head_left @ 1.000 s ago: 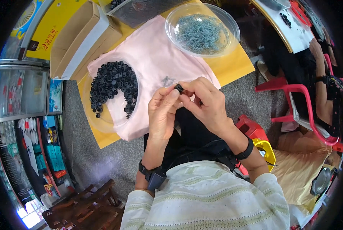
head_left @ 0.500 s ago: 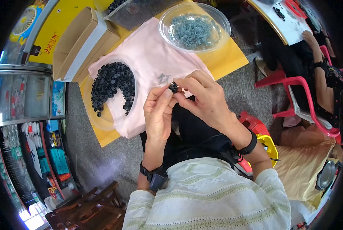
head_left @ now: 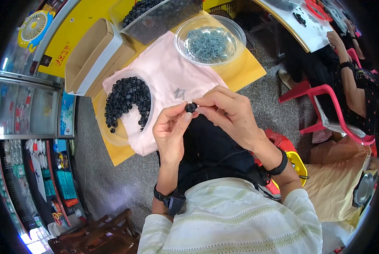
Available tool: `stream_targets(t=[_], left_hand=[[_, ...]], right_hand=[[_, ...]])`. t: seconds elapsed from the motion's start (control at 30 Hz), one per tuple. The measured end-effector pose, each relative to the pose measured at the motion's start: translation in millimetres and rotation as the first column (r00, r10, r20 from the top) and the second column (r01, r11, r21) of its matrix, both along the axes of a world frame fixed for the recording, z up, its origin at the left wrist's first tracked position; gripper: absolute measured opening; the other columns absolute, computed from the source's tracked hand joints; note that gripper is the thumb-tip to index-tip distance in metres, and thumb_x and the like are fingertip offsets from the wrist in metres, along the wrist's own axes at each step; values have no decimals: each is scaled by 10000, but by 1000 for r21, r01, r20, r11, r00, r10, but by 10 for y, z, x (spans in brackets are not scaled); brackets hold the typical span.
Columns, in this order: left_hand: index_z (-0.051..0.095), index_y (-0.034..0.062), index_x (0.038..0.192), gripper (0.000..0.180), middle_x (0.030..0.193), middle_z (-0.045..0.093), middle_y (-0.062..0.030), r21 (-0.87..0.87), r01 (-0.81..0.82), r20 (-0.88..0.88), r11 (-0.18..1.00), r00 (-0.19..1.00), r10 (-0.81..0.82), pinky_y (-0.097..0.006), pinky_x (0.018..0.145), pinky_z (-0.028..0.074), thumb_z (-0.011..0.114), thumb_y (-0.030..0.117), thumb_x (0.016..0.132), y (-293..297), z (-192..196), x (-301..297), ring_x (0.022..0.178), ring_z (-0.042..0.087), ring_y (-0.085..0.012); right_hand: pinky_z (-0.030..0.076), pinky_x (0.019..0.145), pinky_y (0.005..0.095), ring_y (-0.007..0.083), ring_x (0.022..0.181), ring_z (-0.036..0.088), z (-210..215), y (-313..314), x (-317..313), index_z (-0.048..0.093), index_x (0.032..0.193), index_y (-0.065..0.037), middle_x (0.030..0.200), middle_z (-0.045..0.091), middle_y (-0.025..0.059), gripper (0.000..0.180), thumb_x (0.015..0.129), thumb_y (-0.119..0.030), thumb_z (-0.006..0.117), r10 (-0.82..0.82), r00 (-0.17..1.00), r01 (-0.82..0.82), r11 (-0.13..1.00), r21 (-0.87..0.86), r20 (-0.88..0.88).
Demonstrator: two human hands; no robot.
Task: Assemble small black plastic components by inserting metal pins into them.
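Note:
A small round black plastic part [head_left: 191, 107] is pinched between my two hands, above my lap at the near edge of the pink cloth [head_left: 164, 63]. My left hand [head_left: 171, 132] grips it from the left with thumb and index finger, the other fingers curled. From the right, my right hand [head_left: 234, 113] holds it by thumb and fingertips. Left of the hands, a clear round tray [head_left: 118, 137] carries many similar black parts [head_left: 128, 95]. Beyond the hands stands a clear plastic bowl [head_left: 179, 51] of fine grey-blue, wire-like pieces [head_left: 208, 44]. Small grey pieces or marks [head_left: 179, 92] show on the cloth.
The cloth lies over a yellow table [head_left: 253, 70]. An opened cardboard box [head_left: 94, 63] and a clear bin [head_left: 155, 23] of black parts stand at its far side. To the right, another person [head_left: 354, 97] sits at a white table [head_left: 314, 31], by a pink chair [head_left: 340, 106].
The black part has turned between my fingertips and now shows a rounder, smoother side. My right fingers have shifted on it. The table appears slightly lower in the view.

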State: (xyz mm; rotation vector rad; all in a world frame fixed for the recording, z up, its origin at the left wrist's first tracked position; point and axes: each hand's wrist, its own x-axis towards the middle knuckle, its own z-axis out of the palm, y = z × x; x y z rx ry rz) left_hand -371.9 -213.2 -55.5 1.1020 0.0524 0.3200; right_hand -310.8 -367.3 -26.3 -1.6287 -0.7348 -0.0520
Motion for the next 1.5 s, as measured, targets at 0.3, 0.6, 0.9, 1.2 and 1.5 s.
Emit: stream_targets(t=[0.3, 0.6, 0.9, 1.2, 1.5], left_hand=[[588, -47, 1078, 261, 1036, 641, -119, 75, 33, 55, 997, 998, -37, -275, 857, 503, 637, -68, 822, 21, -60, 64, 937, 628, -161], [592, -36, 1055, 219, 998, 649, -124, 98, 49, -14, 994, 999, -48, -293, 837, 527, 619, -53, 838, -126, -105, 200, 902, 634, -164], [616, -46, 1071, 232, 1019, 643, -98, 211, 77, -8, 975, 997, -77, -241, 848, 498, 624, -55, 839, -113, -94, 247, 917, 624, -133], [606, -54, 1084, 235, 1008, 647, -111, 86, 87, -71, 993, 994, -80, -248, 826, 515, 620, -37, 849, -107, -136, 225, 891, 633, -147], [581, -60, 1082, 232, 973, 661, -154, 67, 84, -108, 994, 991, -76, -300, 848, 517, 620, -18, 857, -197, -49, 290, 895, 645, -190]], right_hand=[[440, 557, 214, 84, 651, 565, 43, -62, 49, 660, 1006, -31, 823, 599, 44, 198, 809, -13, 665, 50, 964, -46, 999, 22, -263], [462, 505, 185, 64, 641, 569, -118, -138, 44, 653, 1031, -7, 878, 608, 47, 188, 844, -27, 639, -25, 928, 57, 995, 77, -372], [497, 643, 300, 216, 748, 613, -126, -183, 40, 642, 1023, -9, 882, 602, 106, 254, 772, 1, 679, -158, 987, 157, 982, -105, -8], [490, 649, 308, 248, 752, 606, -128, -147, 71, 639, 980, -10, 865, 595, 109, 227, 759, -15, 692, -141, 988, 146, 984, -102, 55], [475, 529, 190, 70, 671, 575, -199, -218, 110, 644, 1015, 7, 875, 627, 50, 155, 891, -72, 595, 5, 836, 130, 970, 206, -549]])
